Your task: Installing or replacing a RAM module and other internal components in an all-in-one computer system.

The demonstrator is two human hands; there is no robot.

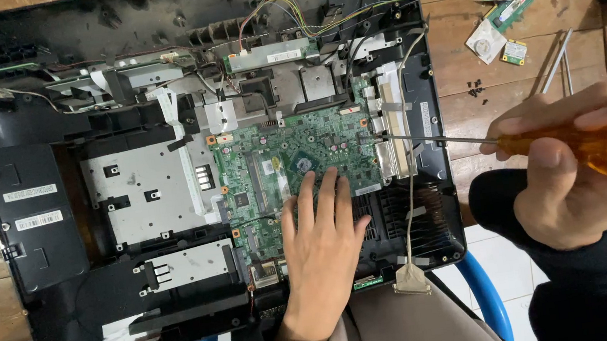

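Screwdriver clenched in right hand (tip at motherboard); left hand flat, released.

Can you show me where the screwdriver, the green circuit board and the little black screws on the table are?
screwdriver [594,150]: head view, on its orange handle in the right hand.
green circuit board [272,163]: head view, on its bare middle.
black screws [475,88]: head view, on the small cluster on the wooden table.

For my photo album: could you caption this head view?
Left hand flat on green circuit board; right hand holds orange-handled screwdriver.
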